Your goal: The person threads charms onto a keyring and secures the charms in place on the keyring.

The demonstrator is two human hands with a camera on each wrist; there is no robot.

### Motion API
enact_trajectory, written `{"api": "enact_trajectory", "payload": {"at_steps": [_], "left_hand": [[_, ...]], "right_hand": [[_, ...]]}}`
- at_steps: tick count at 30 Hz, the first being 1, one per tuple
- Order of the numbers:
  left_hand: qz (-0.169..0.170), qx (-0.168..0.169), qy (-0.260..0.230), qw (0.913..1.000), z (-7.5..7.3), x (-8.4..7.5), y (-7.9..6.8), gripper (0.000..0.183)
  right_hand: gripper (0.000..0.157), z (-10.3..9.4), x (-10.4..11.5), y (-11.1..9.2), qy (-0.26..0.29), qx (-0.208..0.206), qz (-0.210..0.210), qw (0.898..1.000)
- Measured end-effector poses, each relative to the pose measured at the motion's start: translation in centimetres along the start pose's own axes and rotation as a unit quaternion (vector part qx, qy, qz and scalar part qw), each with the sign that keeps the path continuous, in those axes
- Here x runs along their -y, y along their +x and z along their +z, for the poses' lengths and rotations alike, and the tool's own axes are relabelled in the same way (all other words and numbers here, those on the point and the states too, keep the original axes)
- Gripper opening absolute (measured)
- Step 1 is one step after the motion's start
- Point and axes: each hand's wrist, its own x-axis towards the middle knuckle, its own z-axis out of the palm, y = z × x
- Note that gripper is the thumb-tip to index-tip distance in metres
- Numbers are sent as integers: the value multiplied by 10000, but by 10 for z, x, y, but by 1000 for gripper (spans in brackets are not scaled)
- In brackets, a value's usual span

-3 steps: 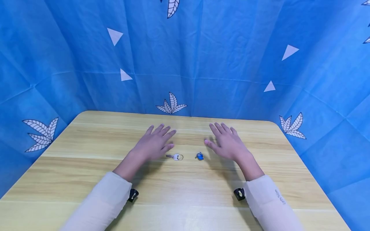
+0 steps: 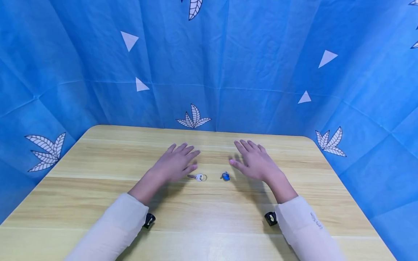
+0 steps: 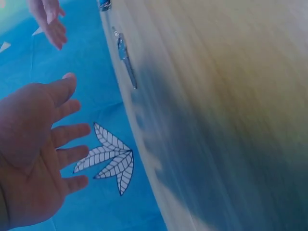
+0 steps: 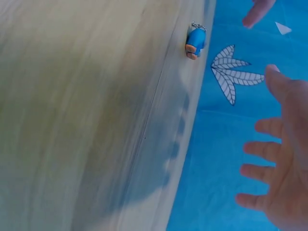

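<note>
A key [image 2: 199, 177] with a metal ring lies on the wooden table, its blade pointing left. To its right sits a small blue keychain charm [image 2: 225, 176], which shows orange parts and a short chain in the right wrist view. My left hand [image 2: 176, 163] hovers over the table just left of and beyond the key, fingers spread and holding nothing. Opposite it, my right hand [image 2: 256, 162] floats to the right of the charm, palm down with fingers extended. Shadows of both hands fall on the wood.
The light wooden table [image 2: 209, 221] has rounded far corners. Behind and beside it hangs a blue cloth [image 2: 248, 65] printed with white leaves and triangles. A black wrist device [image 2: 149, 220] shows at the left cuff, and another [image 2: 270, 219] at the right.
Both hands have shifted very slightly, the right one a touch to the left and the left fingertips a little nearer. The key and the charm stay where they were.
</note>
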Motion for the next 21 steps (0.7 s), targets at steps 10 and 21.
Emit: {"api": "enact_trajectory", "payload": {"at_steps": [10,21], "left_hand": [[713,185,-1102,9912,12,-9,7,35],[960,28,-1450,9848,31,-10,8,10]], "right_hand": [[72,4,17,7,-280,491,-615,9965],[41,19,30,11,-235,543,-1786,9821]]}}
